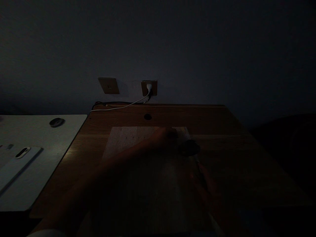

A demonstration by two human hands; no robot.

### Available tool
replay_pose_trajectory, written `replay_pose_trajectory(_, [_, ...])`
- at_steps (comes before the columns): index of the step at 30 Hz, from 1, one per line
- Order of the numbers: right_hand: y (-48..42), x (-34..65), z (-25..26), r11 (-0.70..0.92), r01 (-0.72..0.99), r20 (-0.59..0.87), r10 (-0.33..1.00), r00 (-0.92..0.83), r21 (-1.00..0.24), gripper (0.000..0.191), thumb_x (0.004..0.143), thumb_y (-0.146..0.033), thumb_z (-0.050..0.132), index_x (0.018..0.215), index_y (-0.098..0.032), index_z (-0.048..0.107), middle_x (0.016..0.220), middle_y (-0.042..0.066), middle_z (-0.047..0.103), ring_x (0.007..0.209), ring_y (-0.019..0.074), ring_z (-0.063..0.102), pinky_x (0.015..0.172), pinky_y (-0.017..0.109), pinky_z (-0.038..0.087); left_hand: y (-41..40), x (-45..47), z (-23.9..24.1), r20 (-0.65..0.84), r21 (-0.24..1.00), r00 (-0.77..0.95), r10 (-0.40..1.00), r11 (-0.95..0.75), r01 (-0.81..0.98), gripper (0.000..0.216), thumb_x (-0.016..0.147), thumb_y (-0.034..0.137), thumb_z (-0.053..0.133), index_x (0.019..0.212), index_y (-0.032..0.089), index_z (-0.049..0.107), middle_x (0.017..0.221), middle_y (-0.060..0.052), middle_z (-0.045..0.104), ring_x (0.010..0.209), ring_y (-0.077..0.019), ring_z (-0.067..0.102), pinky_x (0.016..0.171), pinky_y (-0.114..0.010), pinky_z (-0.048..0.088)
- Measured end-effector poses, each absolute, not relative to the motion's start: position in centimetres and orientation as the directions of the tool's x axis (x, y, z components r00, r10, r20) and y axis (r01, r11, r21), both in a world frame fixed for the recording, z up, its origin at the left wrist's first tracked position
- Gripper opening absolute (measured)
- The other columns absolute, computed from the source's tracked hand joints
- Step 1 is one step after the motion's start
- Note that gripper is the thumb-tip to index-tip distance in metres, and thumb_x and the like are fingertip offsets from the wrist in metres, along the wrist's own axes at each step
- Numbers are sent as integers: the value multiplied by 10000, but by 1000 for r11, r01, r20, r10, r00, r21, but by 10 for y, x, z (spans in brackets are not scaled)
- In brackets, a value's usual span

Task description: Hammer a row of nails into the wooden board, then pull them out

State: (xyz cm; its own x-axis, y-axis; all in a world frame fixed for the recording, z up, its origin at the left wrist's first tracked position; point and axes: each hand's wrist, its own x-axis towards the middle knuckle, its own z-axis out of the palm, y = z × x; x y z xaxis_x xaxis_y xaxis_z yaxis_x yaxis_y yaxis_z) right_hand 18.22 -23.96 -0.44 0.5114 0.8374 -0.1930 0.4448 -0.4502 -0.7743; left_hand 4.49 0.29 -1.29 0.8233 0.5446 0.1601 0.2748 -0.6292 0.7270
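The room is very dark. My left arm reaches from the lower left across a pale rectangular board [128,138] on a wooden desk [222,131]. My left hand [168,135] rests near the board's far right corner, its fingers too dim to read. Just right of it lies a dark round object [189,148], close to the hand or touching it. My right hand [203,182] is a faint shape lower down by the board's right edge. A thin pale edge [197,161] shows above it. I cannot make out whether that hand holds anything.
A white table [44,171] adjoins the desk on the left, carrying a dark round disc [57,122] and a pale phone [21,161]. On the wall are a switch plate [108,85] and a socket [149,88] with a white cable [118,107] trailing left. The desk has a cable hole [147,116].
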Motion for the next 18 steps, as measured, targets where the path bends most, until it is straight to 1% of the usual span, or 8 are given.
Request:
replay_pose_trajectory(2, [-237, 183, -4, -459, 441, -195, 830, 522, -771, 662, 859, -659, 575, 1362, -234, 644, 1333, 150, 704, 1256, 365, 644, 1018, 515, 537, 4, 45, -15, 159, 740, 830, 535, -621, 258, 121, 851, 153, 672, 955, 143, 733, 966, -58, 756, 877, -180, 690, 828, -298, 518])
replay_pose_trajectory(5, [-234, 187, -2, -462, 436, -201, 829, 522, -772, 635, 864, -668, 561, 1329, -249, 665, 1219, 128, 752, 1160, 355, 694, 933, 481, 577, 3, 45, -15, 164, 746, 793, 587, -599, 289, 186, 837, 144, 684, 1019, 140, 724, 986, -65, 757, 876, -179, 690, 822, -302, 528])
replay_pose_trajectory(8, [-227, 193, 5, -492, 410, -264, 826, 497, -768, 695, 837, -716, 561, 1332, -238, 656, 1182, 130, 758, 1049, 349, 727, 853, 473, 594, 0, 43, -15, 176, 761, 761, 624, -577, 297, 286, 816, 112, 678, 1100, 144, 699, 982, -61, 752, 859, -170, 690, 803, -299, 540])
replay_pose_trajectory(10, [-219, 196, 13, -480, 425, -247, 833, 496, -767, 724, 829, -734, 553, 1326, -217, 650, 1235, 146, 737, 1084, 355, 712, 878, 481, 579, -2, 42, -15, 180, 779, 760, 624, -562, 278, 308, 807, 109, 683, 1113, 144, 687, 974, -62, 755, 861, -171, 698, 806, -301, 545])
replay_pose_trajectory(12, [-209, 196, 22, -436, 469, -188, 854, 486, -768, 710, 846, -725, 529, 1310, -202, 653, 1269, 159, 722, 1145, 361, 685, 939, 496, 548, -3, 41, -15, 182, 808, 765, 618, -537, 242, 318, 803, 101, 685, 1118, 143, 675, 999, -71, 762, 889, -175, 710, 819, -302, 549])
replay_pose_trajectory(16, [-190, 190, 32, -345, 530, -99, 893, 438, -775, 676, 875, -674, 517, 1308, -177, 668, 1207, 165, 744, 1130, 364, 691, 959, 508, 536, -2, 42, -17, 179, 852, 776, 605, -490, 186, 322, 822, 95, 671, 1142, 135, 658, 1052, -91, 771, 943, -185, 730, 843, -305, 557])
replay_pose_trajectory(18, [-185, 187, 31, -305, 550, -61, 907, 416, -778, 642, 886, -642, 527, 1315, -185, 668, 1258, 165, 730, 1189, 369, 666, 990, 515, 523, -1, 42, -17, 176, 844, 771, 612, -497, 201, 343, 826, 116, 681, 1167, 136, 659, 1077, -99, 770, 960, -199, 733, 858, -320, 560])
